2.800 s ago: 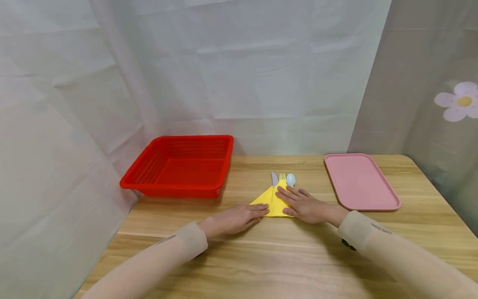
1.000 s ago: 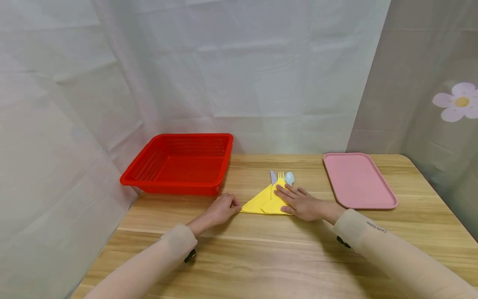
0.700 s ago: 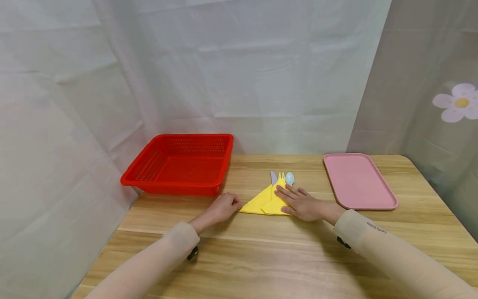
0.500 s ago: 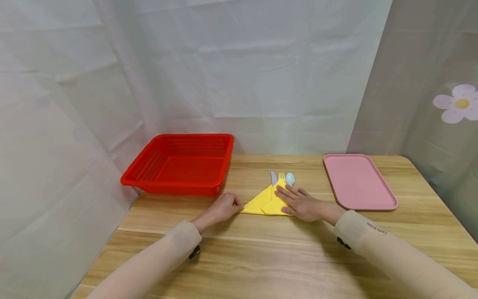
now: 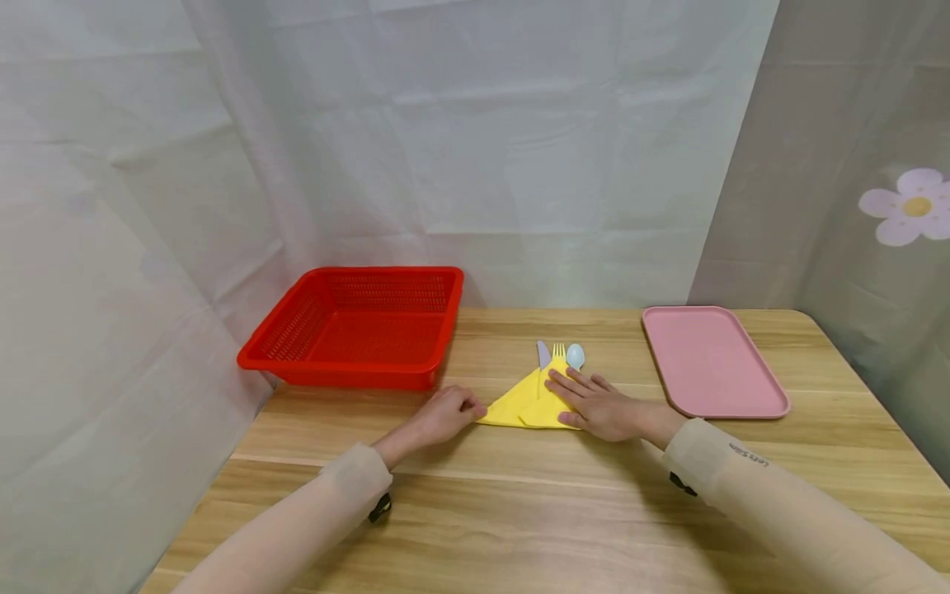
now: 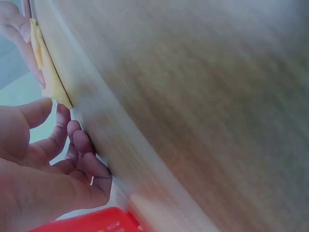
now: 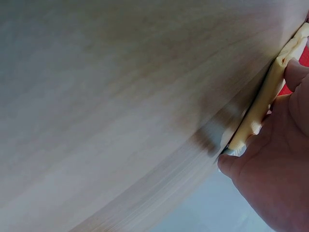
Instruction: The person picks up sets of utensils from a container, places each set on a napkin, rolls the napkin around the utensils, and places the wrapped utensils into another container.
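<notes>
A folded yellow napkin lies on the wooden table, its left side tapering to a point. Out of its top stick a lilac knife and a yellow fork, with a pale blue spoon at their right. My left hand pinches the napkin's left corner between thumb and forefinger, as the left wrist view also shows. My right hand rests on the napkin's right part with fingers spread, hiding that part and the spoon's handle. The lower ends of the cutlery are covered by cloth.
A red plastic basket with perforated sides stands at the back left, just beyond my left hand. To the right lies a pink tray. A pale curtain hangs behind the table.
My left hand has gone from lying flat on the napkin's lower middle to its left corner, which it now pinches. The right hand keeps its place on the napkin.
</notes>
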`<state>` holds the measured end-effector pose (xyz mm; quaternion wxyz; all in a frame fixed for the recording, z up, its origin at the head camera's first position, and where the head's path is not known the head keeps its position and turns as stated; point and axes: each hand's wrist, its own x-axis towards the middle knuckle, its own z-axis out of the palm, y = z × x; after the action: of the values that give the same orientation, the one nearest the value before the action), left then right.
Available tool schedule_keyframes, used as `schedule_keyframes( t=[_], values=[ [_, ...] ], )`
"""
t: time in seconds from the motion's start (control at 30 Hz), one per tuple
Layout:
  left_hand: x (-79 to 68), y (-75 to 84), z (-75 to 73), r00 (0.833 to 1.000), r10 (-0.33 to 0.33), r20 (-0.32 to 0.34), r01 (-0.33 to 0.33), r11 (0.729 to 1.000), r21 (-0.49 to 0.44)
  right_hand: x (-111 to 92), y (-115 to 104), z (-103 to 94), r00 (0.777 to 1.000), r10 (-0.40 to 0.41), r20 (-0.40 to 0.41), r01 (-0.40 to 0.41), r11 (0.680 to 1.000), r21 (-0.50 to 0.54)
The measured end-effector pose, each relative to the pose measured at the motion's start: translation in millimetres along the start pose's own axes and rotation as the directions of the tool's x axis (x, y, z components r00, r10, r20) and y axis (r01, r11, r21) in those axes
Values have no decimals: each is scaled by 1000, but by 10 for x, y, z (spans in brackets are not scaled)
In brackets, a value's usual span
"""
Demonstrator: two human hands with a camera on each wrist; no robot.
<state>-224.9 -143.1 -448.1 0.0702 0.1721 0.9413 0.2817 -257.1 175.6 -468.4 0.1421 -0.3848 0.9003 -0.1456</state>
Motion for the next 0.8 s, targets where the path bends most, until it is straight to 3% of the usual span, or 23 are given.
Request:
schedule_keyframes(
  t=[0.23, 0.8],
  values=[
    [-5, -25, 15, 1000, 2, 0, -2, 1000, -15, -18, -24, -18, 1000, -3, 1, 3, 1000, 12],
    [-44, 96, 32, 990, -142, -27, 144, 984, 102, -18, -11, -12, 1000, 2, -4, -2, 1000, 11]
  ],
)
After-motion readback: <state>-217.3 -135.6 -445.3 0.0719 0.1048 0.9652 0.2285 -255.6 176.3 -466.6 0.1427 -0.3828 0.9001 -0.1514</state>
